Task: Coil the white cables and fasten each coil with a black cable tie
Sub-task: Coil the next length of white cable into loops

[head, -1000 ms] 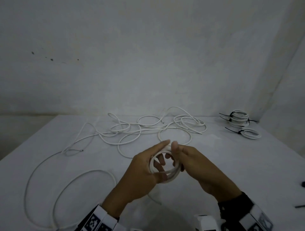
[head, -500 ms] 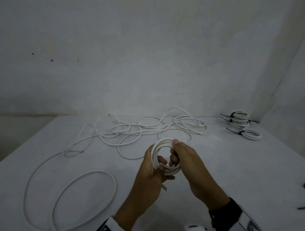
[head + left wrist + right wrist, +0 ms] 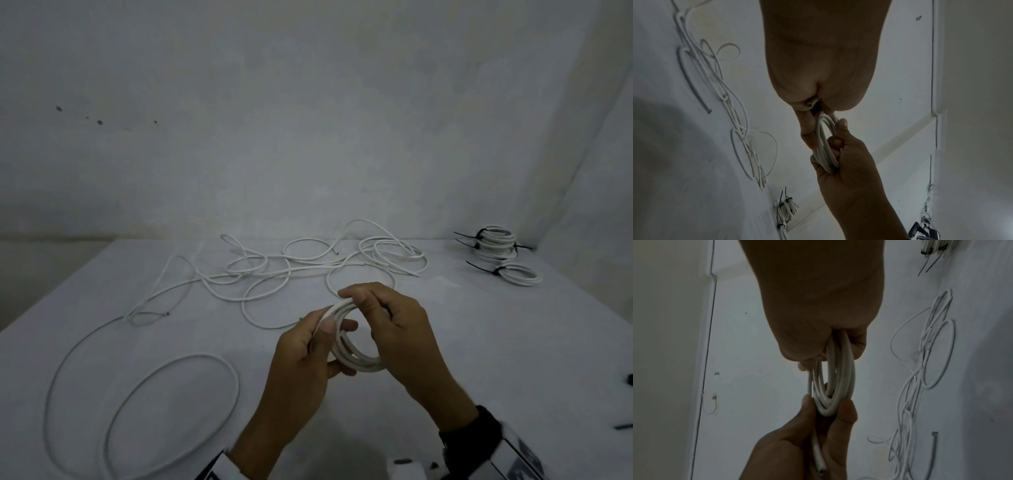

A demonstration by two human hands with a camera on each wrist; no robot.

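My left hand (image 3: 308, 353) and right hand (image 3: 394, 329) both grip the round, smooth white coil (image 3: 349, 353) at frame centre; loose cables (image 3: 308, 267) lie behind.

Two bare hands met above the table, forearms reaching in from below. The left hand (image 3: 308, 346) had its thumb laid over the near side of a small white cable coil (image 3: 356, 356), fingers curled beneath it. The right hand (image 3: 400, 329) gripped the opposite side, thumb and fingers pinching the top strands. A dark cuff covered the right wrist.
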